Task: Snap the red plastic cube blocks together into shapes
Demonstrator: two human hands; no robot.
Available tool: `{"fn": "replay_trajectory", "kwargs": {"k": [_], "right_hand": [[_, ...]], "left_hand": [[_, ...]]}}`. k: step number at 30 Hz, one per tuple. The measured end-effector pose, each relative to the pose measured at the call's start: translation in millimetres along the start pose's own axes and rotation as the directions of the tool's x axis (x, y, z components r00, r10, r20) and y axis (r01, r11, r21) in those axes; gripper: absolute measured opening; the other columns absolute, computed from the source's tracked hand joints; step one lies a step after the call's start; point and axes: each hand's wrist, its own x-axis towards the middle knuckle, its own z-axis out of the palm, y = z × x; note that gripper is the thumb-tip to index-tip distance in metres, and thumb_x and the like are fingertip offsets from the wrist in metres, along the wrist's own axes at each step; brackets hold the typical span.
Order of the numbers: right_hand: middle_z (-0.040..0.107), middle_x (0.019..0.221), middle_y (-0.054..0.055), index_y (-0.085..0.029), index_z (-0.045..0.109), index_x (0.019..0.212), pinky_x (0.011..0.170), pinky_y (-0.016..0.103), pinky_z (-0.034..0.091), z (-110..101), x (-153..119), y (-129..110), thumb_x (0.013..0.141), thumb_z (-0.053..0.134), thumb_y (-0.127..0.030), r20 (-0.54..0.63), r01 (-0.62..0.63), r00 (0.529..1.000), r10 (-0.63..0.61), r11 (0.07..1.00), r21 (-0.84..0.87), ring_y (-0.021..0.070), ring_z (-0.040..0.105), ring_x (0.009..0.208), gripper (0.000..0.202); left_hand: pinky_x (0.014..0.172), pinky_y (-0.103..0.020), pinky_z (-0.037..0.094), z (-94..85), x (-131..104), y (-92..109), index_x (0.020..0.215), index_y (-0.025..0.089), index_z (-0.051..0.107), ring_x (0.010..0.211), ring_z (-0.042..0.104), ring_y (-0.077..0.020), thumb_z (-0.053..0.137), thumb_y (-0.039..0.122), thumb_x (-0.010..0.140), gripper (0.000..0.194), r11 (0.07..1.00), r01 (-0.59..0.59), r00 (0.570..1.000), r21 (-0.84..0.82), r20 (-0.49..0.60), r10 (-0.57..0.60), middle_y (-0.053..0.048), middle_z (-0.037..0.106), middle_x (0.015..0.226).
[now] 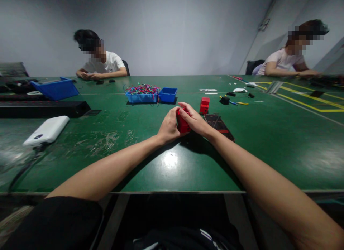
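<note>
Both hands close around one red block-like object (183, 121) just above the green table (150, 171). My left hand (169, 125) wraps its left side, and my right hand (194, 118) covers its top and right side with the fingers. Much of the object's surface is hidden by the fingers. Just beyond my right hand, a second red block (204, 105) stands upright on the table. A dark phone-like device (219, 126) with digits on its screen lies beside my right wrist.
A blue bin of coloured wires (142, 96) and a smaller blue bin (168, 95) stand ahead. Pliers (233, 102) lie right of centre, a white power bank (47, 130) at left. Two people (107, 63) (285, 62) sit across the table.
</note>
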Motion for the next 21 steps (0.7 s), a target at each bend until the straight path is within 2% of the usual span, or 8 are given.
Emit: {"fn": "replay_trajectory", "kwargs": {"k": [3,6,9,13,17,19,21], "right_hand": [[0.056,0.138,0.013,-0.020,0.039,0.146,0.108,0.043,0.044,-1,-2,-3,0.085,0.062,-0.058,0.048,-0.152,0.988,0.147,0.982,0.116,0.0250,0.057,0.123,0.075],[0.061,0.128,0.012,-0.020,0.039,0.145,0.100,0.042,0.051,-4,-2,-6,0.081,0.069,-0.053,0.079,-0.214,0.976,0.204,0.963,0.163,0.0240,0.062,0.113,0.078],[0.065,0.119,0.008,-0.021,0.045,0.140,0.095,0.040,0.054,-6,-1,-7,0.080,0.071,-0.048,0.107,-0.152,0.985,0.135,0.975,0.163,0.0217,0.065,0.105,0.071],[0.064,0.120,0.008,-0.021,0.051,0.131,0.096,0.038,0.053,-7,0,-8,0.078,0.073,-0.044,0.093,-0.033,0.995,0.024,0.994,0.104,0.0210,0.064,0.107,0.062],[0.065,0.115,0.007,-0.021,0.052,0.127,0.090,0.036,0.054,-4,0,-6,0.079,0.072,-0.048,0.043,-0.093,0.995,0.089,0.989,0.119,0.0191,0.065,0.101,0.058],[0.067,0.109,0.005,-0.021,0.053,0.121,0.083,0.032,0.055,-2,1,-4,0.080,0.069,-0.054,0.038,-0.149,0.989,0.144,0.971,0.187,0.0169,0.066,0.092,0.055],[0.067,0.101,0.003,-0.021,0.055,0.114,0.076,0.030,0.055,-1,3,-1,0.080,0.067,-0.059,0.030,-0.198,0.980,0.197,0.945,0.261,0.0148,0.066,0.084,0.052]], "left_hand": [[0.110,-0.047,0.044,-1.9,0,4,0.138,0.017,0.035,0.129,0.053,-0.0305,0.081,0.036,0.066,0.088,0.999,-0.048,0.998,-0.005,0.030,0.048,-0.017,0.050,0.138],[0.109,-0.048,0.045,-3.3,0,7,0.139,0.018,0.034,0.129,0.053,-0.0324,0.082,0.036,0.064,0.090,1.000,0.002,0.998,0.011,0.061,-0.003,-0.017,0.050,0.139],[0.108,-0.049,0.045,-3.6,2,7,0.139,0.020,0.034,0.130,0.052,-0.0332,0.083,0.036,0.063,0.092,0.999,0.036,0.996,0.003,0.077,-0.036,-0.017,0.049,0.140],[0.111,-0.049,0.043,-3.1,3,8,0.139,0.021,0.036,0.134,0.049,-0.0330,0.086,0.039,0.059,0.095,0.999,0.021,0.998,-0.034,0.063,-0.018,-0.016,0.046,0.141],[0.117,-0.048,0.037,-3.0,3,11,0.138,0.019,0.037,0.138,0.044,-0.0315,0.084,0.042,0.064,0.090,0.993,0.009,1.000,-0.115,0.027,-0.006,-0.017,0.044,0.144],[0.116,-0.048,0.039,-2.6,4,12,0.139,0.019,0.037,0.138,0.044,-0.0309,0.082,0.041,0.067,0.088,0.980,0.084,0.996,-0.179,0.020,-0.082,-0.018,0.042,0.146],[0.109,-0.049,0.045,-2.3,6,11,0.142,0.018,0.034,0.134,0.049,-0.0319,0.085,0.040,0.063,0.096,0.928,0.230,0.973,-0.294,0.070,-0.219,-0.021,0.043,0.147]]}}
